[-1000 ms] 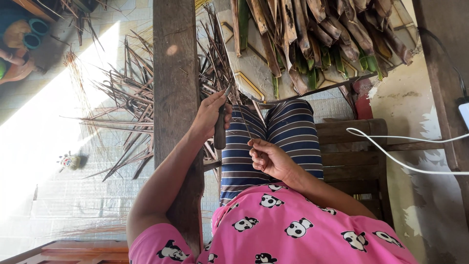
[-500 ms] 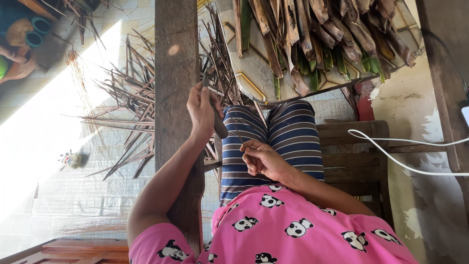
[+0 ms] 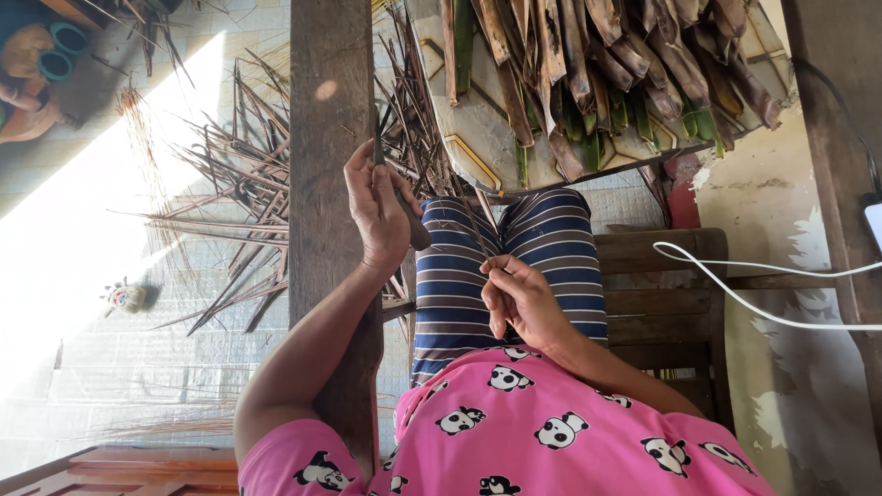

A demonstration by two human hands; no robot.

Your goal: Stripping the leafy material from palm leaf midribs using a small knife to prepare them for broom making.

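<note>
the left hand (image 3: 378, 213), in the centre of the frame, is clenched around a knife (image 3: 404, 207): its dark handle sticks out below the palm toward the striped knees, and a thin dark blade rises above the fingers in front of the wooden post (image 3: 331, 138). just right and lower, the right hand (image 3: 516, 298) rests over the lap with fingertips pinched on the lower end of a thin leaf rib (image 3: 473, 230), which runs up and to the left toward the knife hand; whether the blade touches it cannot be told.

both hands sit above striped blue-and-white trousers (image 3: 551, 248), with a pink panda-print shirt (image 3: 551, 432) filling the bottom of the frame. the person sits on a wooden bench (image 3: 657, 303) at centre right, and a white cable (image 3: 763, 294) curves across it to the right edge.

at the top centre and right, a flat tray (image 3: 478, 138) carries a heap of brown and green palm leaves (image 3: 625, 64). left of the post, dark stripped ribs (image 3: 230, 202) lie scattered over the pale tiled floor (image 3: 92, 349) in bright sunlight.
</note>
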